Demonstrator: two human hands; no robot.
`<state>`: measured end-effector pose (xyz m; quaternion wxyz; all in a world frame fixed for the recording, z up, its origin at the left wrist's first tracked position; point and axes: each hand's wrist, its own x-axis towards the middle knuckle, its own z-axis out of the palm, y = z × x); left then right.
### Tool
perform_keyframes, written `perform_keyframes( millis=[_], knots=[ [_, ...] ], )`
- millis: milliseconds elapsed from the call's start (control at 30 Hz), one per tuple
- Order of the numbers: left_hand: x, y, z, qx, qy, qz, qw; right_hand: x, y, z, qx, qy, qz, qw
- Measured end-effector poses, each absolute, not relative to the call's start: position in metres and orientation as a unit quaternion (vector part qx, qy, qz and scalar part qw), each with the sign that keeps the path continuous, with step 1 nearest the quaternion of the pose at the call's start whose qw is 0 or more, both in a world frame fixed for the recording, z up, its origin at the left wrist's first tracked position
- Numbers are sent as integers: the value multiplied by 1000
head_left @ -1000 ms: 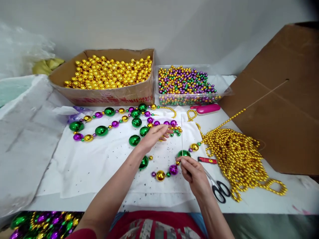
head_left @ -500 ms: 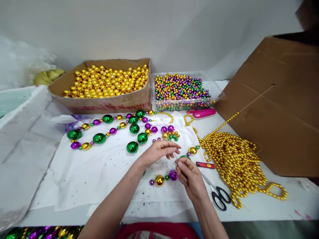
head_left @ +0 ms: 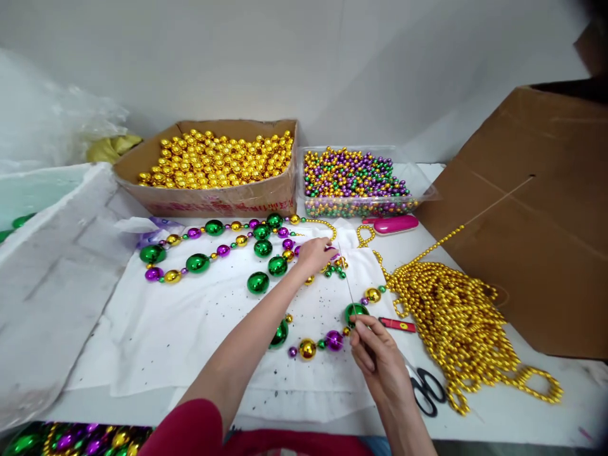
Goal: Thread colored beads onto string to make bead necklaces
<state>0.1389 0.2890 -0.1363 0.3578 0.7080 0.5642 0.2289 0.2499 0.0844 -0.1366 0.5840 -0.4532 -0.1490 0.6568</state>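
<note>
Head view: the right hand (head_left: 382,354) pinches a thin rod (head_left: 349,288) beside a bead strand (head_left: 307,349), toward the front edge of the tabletop (head_left: 503,423). The left hand (head_left: 316,254) is over loose beads (head_left: 287,244) nearer the back edge; I cannot tell whether it grasps any.

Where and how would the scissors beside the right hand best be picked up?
Probably by the black finger loops, coming from the near right side: the scissors lie with both loops turned toward the camera and exposed, while the blades run away behind the right hand, partly hidden.
</note>
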Motion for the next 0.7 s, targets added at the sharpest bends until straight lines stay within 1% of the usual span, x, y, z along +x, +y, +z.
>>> perform_keyframes(
  millis=[67, 167, 200, 233, 367, 433, 567, 700],
  knots=[
    [117, 279, -131, 657, 537, 274, 454, 252, 84, -137, -459, -154, 652, 584],
    [84, 255, -125, 452, 425, 378, 687, 254, 83, -137, -482, -185, 634, 576],
    [75, 245, -123, 384, 390, 404, 733, 255, 82, -136, -493, -201, 627, 570],
    [67, 235, -123, 338, 368, 423, 756, 255, 81, -135, -505, -216, 619, 561],
    [41, 200, -124, 244, 360, 463, 773, 261, 72, -132, -545, -238, 601, 533],
    [30, 191, -123, 215, 368, 475, 770, 268, 69, -129, -550, -227, 588, 548],
    [18, 189, -117, 183, 365, 493, 769, 279, 71, -118, -535, -223, 548, 603],
    [24, 187, -110, 178, 349, 494, 776, 278, 74, -105, -514, -239, 555, 609]
  ],
)
